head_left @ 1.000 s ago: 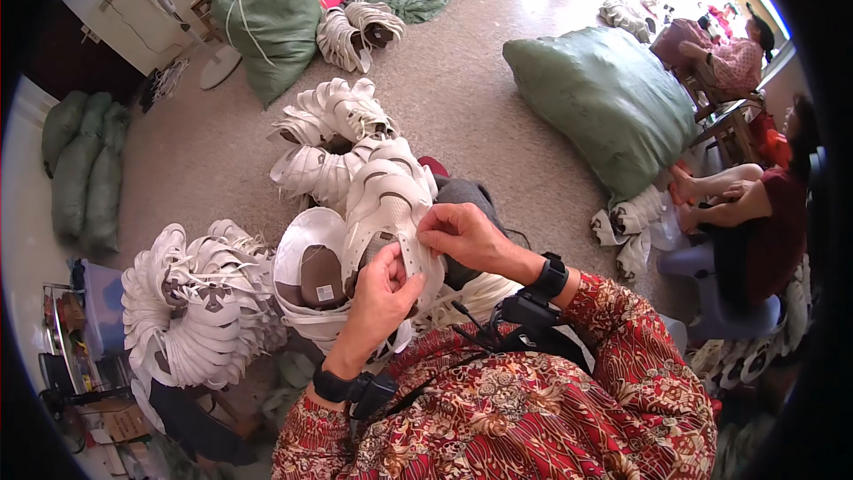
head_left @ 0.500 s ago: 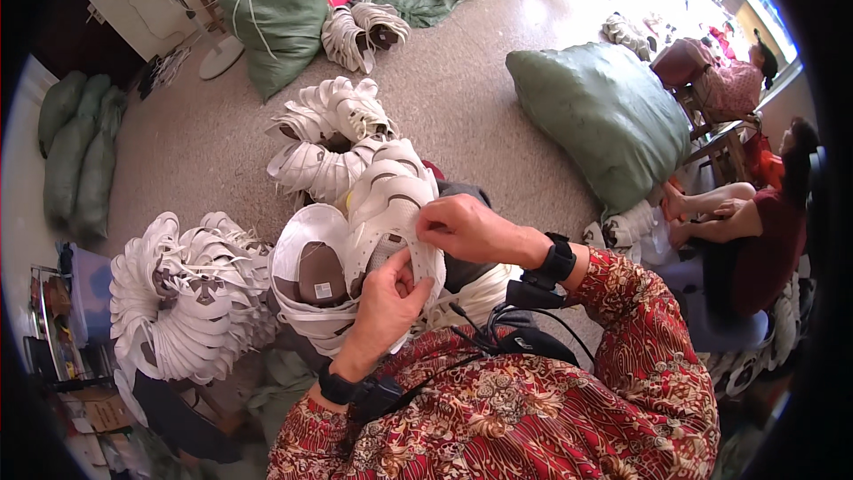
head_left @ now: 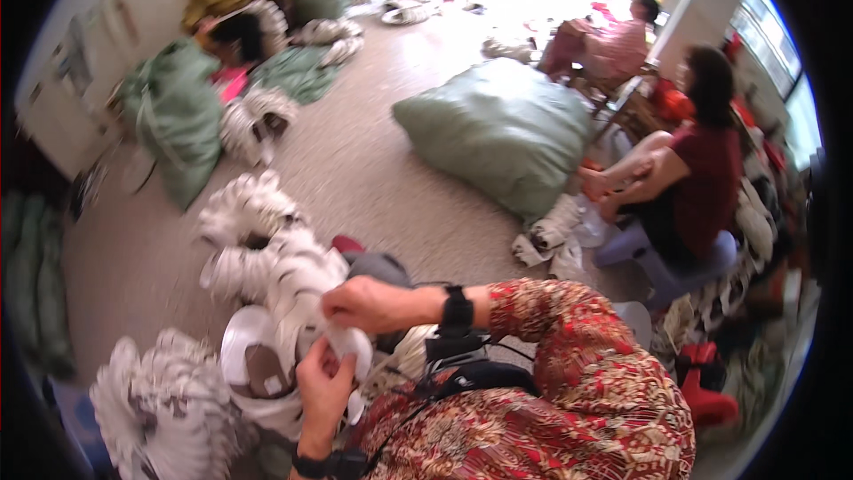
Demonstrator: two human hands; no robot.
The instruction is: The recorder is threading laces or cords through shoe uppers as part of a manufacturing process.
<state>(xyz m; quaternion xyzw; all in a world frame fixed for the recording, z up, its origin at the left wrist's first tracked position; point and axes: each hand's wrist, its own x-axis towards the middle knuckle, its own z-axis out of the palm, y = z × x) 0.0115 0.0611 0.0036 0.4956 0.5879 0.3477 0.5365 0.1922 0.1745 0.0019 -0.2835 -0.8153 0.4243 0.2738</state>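
Shoe upper in hand: a white shoe upper with a curved edge [head_left: 355, 344], close before the person's red-and-cream patterned garment [head_left: 542, 400]; its details are blurred.
Left hand: the left hand [head_left: 322, 387] pinches that upper between thumb and fingers.
Right hand: the right hand [head_left: 362, 304] has its fingers bent together at the upper's far edge; I cannot tell whether they grip it.
Just left: a white upper with a brown lining [head_left: 264, 366], its opening facing up.
Beyond the hands: a curved row of nested white uppers [head_left: 286, 271].
Lower left: a thick coil of white uppers [head_left: 182, 404].
Floor ahead: a bulging green woven sack [head_left: 498, 133].
Right side: a co-worker in a dark red top [head_left: 702, 182], seated on a lilac plastic stool [head_left: 671, 268].
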